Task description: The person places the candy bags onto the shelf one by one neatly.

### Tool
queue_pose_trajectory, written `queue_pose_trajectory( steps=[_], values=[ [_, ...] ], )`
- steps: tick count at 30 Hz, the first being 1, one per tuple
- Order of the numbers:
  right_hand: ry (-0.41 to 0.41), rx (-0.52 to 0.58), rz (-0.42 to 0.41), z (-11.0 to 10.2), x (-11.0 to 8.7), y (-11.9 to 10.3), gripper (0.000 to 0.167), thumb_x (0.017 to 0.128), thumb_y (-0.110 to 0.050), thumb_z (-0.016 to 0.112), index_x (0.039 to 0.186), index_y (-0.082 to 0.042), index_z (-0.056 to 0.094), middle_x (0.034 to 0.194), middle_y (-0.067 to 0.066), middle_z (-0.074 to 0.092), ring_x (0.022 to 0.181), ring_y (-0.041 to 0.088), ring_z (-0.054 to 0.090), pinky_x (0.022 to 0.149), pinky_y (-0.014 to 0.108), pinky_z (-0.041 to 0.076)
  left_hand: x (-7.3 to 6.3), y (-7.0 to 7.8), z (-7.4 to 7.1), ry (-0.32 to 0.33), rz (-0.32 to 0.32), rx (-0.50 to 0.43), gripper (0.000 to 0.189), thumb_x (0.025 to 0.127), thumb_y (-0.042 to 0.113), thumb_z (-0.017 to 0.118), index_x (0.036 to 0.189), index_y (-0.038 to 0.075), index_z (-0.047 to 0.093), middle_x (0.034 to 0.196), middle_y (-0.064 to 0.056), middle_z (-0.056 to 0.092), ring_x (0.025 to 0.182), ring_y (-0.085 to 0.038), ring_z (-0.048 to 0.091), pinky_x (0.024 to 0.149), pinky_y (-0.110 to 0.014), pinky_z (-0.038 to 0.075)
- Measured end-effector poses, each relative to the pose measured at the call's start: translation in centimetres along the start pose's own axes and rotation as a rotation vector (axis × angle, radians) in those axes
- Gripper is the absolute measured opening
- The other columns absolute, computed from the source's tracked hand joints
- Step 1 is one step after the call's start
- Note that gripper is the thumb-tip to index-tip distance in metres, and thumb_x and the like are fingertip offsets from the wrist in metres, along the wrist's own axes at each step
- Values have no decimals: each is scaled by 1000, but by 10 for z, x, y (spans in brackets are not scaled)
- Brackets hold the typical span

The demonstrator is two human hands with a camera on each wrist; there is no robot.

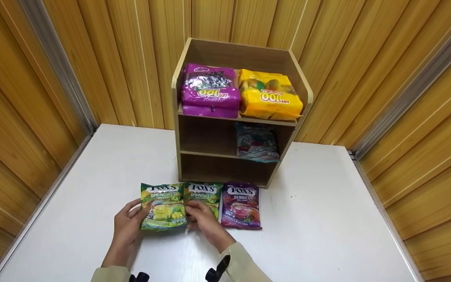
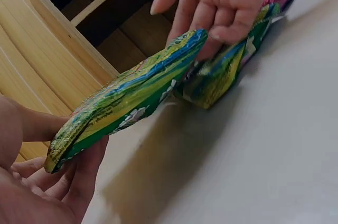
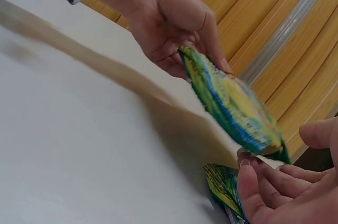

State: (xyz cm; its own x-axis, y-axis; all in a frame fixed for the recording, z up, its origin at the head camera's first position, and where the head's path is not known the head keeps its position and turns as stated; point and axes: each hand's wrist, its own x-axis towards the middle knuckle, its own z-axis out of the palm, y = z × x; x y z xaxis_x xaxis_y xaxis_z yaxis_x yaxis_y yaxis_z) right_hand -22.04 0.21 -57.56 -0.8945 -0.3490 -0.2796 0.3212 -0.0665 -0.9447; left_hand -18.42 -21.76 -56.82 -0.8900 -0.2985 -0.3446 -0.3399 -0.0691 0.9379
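Observation:
A green-yellow Fox's Spring Tea candy bag [image 1: 163,207] is held by its left edge in my left hand [image 1: 127,227], between thumb and fingers. In the left wrist view, this candy bag [image 2: 127,94] hangs tilted above the white surface, over its shadow. My right hand [image 1: 209,225] is at the bag's right edge; in the right wrist view its fingertips [image 3: 253,160] reach that edge from below, thumb standing apart. Behind the right hand lies a second Spring Tea bag [image 1: 204,188], partly covered. Beside it on the right is a purple Fox's Berries bag [image 1: 241,207].
A wooden shelf unit [image 1: 176,137] stands behind the bags. Its top holds purple packs [image 1: 210,88] and a yellow pack [image 1: 270,94]. A teal bag [image 1: 257,143] sits at the right of the middle shelf. Wood-panelled walls [image 1: 22,98] enclose the white table [image 1: 327,211].

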Motion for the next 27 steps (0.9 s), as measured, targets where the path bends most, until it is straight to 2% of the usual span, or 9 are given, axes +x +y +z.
queue_pose_trajectory(
  steps=[2,4,7,10,12,14,17,22,27],
  values=[
    [-7,3,0,0,0,1,45,97,-25,56,134,-1,49,101,4,59,78,12,56,70,32,56,-2,4,3,-5,15,-36,53,93,19,64,142,11,44,132,-15,61,88,-4,66,72,-21,55],
    [-20,10,-2,-1,1,2,51,98,-26,55,139,2,44,104,5,60,82,13,58,74,35,57,-4,8,7,-13,27,-57,51,94,16,63,141,11,44,131,-15,61,88,-4,67,72,-21,55],
    [-47,41,0,-3,-1,3,64,97,-28,56,146,6,32,126,17,58,103,23,63,83,41,58,-7,11,11,-22,32,-70,50,94,15,62,141,11,45,133,-16,59,89,-4,67,73,-21,56],
    [-56,63,0,-4,-3,2,71,96,-27,58,148,7,25,138,23,51,108,25,63,84,40,58,-11,15,16,-38,27,-76,50,93,15,63,140,12,46,136,-17,57,91,-5,67,73,-21,56],
    [-46,56,-10,-5,-6,1,74,95,-26,60,149,8,22,142,26,46,115,27,60,94,42,54,-13,17,19,-50,32,-75,49,94,15,63,140,12,46,136,-18,57,91,-7,68,73,-22,56],
    [-16,39,-27,-5,-9,-1,74,94,-24,61,149,9,22,140,26,48,115,27,59,102,43,49,-16,19,22,-63,44,-67,49,93,17,64,139,13,47,135,-17,57,92,-8,68,73,-22,56],
    [27,25,-59,-7,-14,-4,75,93,-21,62,148,11,21,140,30,46,125,34,52,112,47,39,-19,20,26,-88,70,-54,51,92,19,65,139,14,47,135,-16,58,92,-9,68,73,-22,56],
    [78,30,-86,-12,-23,-10,77,93,-19,62,149,10,18,134,26,52,116,25,58,108,40,43,-21,21,34,-143,96,-63,52,93,21,65,141,17,46,138,-15,55,98,-10,67,78,-21,55],
    [72,110,-113,-17,-29,-14,73,96,-17,59,150,8,16,135,23,53,112,17,61,100,31,50,-25,20,41,-218,108,-83,58,93,24,65,146,22,40,141,-15,53,103,-13,66,80,-24,55]
  ],
)
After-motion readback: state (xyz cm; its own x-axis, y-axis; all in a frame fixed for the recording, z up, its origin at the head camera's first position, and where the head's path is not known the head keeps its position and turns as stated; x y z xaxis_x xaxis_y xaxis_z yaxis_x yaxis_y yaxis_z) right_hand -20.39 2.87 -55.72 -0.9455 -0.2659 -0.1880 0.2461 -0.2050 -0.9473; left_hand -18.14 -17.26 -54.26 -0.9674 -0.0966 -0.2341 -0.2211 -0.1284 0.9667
